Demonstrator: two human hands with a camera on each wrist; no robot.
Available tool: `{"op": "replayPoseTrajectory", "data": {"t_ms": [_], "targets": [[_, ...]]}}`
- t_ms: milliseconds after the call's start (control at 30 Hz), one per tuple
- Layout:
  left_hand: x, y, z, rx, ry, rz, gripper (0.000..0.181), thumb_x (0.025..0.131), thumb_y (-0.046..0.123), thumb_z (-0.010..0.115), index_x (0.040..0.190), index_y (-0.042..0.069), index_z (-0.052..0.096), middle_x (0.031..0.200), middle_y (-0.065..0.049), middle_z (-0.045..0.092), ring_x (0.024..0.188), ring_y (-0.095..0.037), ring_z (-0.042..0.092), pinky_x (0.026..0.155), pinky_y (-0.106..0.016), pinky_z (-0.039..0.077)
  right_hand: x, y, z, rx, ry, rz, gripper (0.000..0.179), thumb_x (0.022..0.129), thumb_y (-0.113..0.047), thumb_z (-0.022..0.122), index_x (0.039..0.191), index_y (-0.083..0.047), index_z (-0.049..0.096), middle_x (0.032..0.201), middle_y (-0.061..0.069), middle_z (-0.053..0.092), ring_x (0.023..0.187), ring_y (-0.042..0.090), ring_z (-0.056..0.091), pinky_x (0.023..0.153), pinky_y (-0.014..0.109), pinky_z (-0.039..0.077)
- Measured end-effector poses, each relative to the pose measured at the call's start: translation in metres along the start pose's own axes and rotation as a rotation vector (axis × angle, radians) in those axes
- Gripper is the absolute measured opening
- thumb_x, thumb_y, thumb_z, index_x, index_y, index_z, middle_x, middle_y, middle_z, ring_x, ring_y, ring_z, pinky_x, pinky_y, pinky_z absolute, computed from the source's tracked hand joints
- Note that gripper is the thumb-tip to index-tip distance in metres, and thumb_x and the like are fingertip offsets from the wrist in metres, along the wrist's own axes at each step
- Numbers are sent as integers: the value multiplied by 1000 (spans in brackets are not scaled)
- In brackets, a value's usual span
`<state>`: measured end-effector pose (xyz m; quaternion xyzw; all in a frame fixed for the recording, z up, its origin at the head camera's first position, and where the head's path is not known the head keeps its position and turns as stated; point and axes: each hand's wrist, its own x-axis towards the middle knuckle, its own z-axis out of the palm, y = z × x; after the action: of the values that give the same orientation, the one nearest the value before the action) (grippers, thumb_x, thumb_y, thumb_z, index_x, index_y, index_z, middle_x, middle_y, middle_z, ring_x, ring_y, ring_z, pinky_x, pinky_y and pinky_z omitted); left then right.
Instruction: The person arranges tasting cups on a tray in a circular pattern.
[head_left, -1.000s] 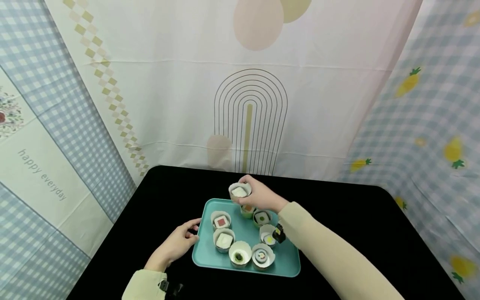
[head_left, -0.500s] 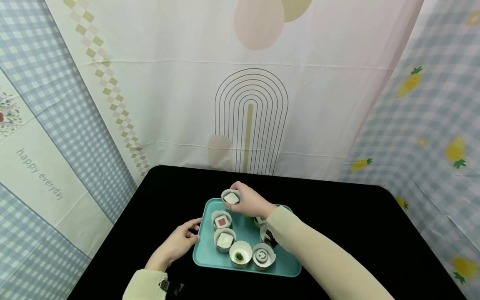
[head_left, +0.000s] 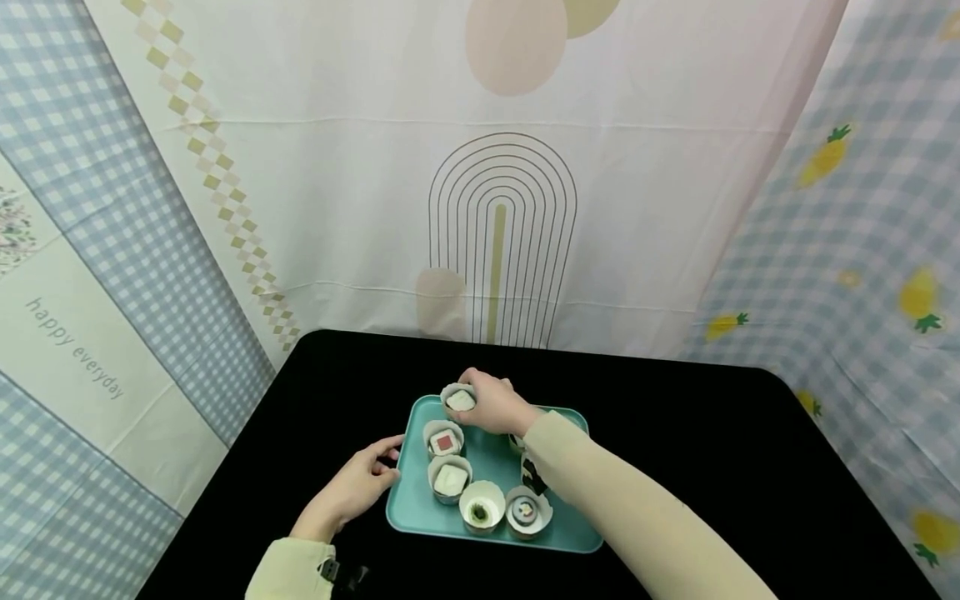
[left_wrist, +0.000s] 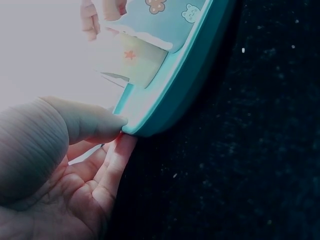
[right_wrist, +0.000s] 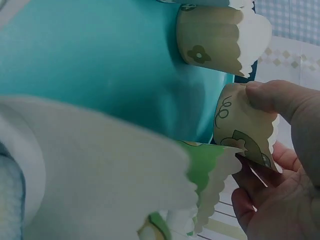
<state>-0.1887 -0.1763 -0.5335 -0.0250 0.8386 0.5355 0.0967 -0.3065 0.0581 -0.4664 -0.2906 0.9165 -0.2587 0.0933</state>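
My right hand [head_left: 497, 406] pinches a scalloped paper baking cup [right_wrist: 231, 107] with a white piece inside, at the far left corner of a teal tray [head_left: 491, 458]. In the right wrist view the thumb lies on the cup's side, its base close over the tray. My left hand [head_left: 352, 492] pinches the tray's left edge, thumb on the rim and a finger beneath it. Down the tray's left side stand a cup with a red-squared white piece [head_left: 444, 442] and another holding a white piece [head_left: 450, 480]. My right hand and sleeve partly hide the cups at right.
Along the tray's near side are a cup with green shreds [head_left: 481, 508] and a cup with a grey round piece [head_left: 527, 512]. A green-patterned cup [right_wrist: 207, 172] stands close to the held one. The tray lies on a black table [head_left: 675, 433] before a printed curtain [head_left: 637, 208].
My right hand has moved left and down with the paper baking cup, from above the tray's far edge to its far left corner. The left hand stays at the tray's edge.
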Motion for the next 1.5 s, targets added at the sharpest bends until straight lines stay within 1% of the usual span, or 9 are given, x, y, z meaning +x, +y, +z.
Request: {"op": "replayPoseTrajectory", "data": {"t_ms": [200, 333, 467, 567, 667, 800, 1033, 1300, 1500], "targets": [[-1, 2, 1, -3, -2, 13, 52, 94, 3, 57, 144, 9, 45, 112, -7, 50, 84, -21, 53, 69, -35, 45, -1, 0, 2, -126, 3, -10, 44, 88, -37, 71, 123, -15, 56, 110, -3, 61, 90, 15, 52, 89, 42, 28], [-2, 3, 2, 2, 0, 26, 52, 94, 3, 57, 144, 9, 45, 112, -7, 50, 84, -20, 53, 68, -34, 45, -4, 0, 0, -173, -27, -8, 52, 88, -34, 71, 132, -16, 52, 119, 1, 60, 99, 20, 50, 93, 45, 27], [-2, 3, 2, 5, 1, 29, 52, 93, 3, 57, 143, 9, 45, 112, -7, 50, 83, -20, 53, 68, -34, 45, -7, -1, -3, -207, -65, -27, 60, 92, -31, 67, 145, -19, 43, 135, 4, 53, 115, 25, 46, 96, 47, 26], [-3, 3, 2, 10, 1, 32, 52, 93, 3, 58, 143, 9, 46, 112, -7, 50, 84, -20, 53, 67, -34, 45, -10, -2, -4, -236, -84, -37, 56, 96, -31, 60, 148, -21, 42, 142, 6, 47, 121, 28, 42, 93, 47, 26], [-3, 2, 1, 8, -1, 37, 52, 93, 4, 58, 143, 9, 46, 112, -7, 51, 84, -20, 53, 68, -34, 45, -12, -4, -4, -268, -86, -48, 50, 98, -32, 56, 145, -20, 47, 142, 7, 47, 120, 30, 41, 88, 46, 25], [-4, 2, 1, -4, -5, 42, 51, 94, 4, 58, 143, 8, 45, 112, -8, 50, 83, -20, 52, 68, -35, 45, -14, -4, -1, -297, -76, -50, 45, 99, -33, 55, 142, -20, 51, 140, 6, 48, 120, 29, 40, 86, 44, 24], [-4, 1, 0, -27, -19, 37, 52, 94, 3, 58, 144, 7, 44, 113, -9, 50, 83, -21, 52, 68, -36, 45, -16, -5, 0, -321, -74, -27, 45, 98, -35, 57, 140, -20, 53, 139, 5, 49, 120, 28, 40, 87, 43, 25], [-5, 1, 0, -11, 2, 43, 52, 93, 2, 58, 143, 7, 45, 112, -8, 50, 83, -20, 53, 68, -35, 45, -17, -6, -1, -329, -78, -17, 43, 97, -35, 58, 138, -22, 54, 139, 3, 48, 121, 27, 39, 88, 44, 25], [-4, 1, 0, -9, 5, 46, 52, 93, 2, 58, 143, 8, 46, 112, -8, 50, 83, -20, 53, 69, -35, 45, -20, -8, -3, -331, -79, -22, 42, 96, -33, 60, 136, -21, 56, 138, 4, 49, 121, 28, 38, 88, 44, 26]]}}
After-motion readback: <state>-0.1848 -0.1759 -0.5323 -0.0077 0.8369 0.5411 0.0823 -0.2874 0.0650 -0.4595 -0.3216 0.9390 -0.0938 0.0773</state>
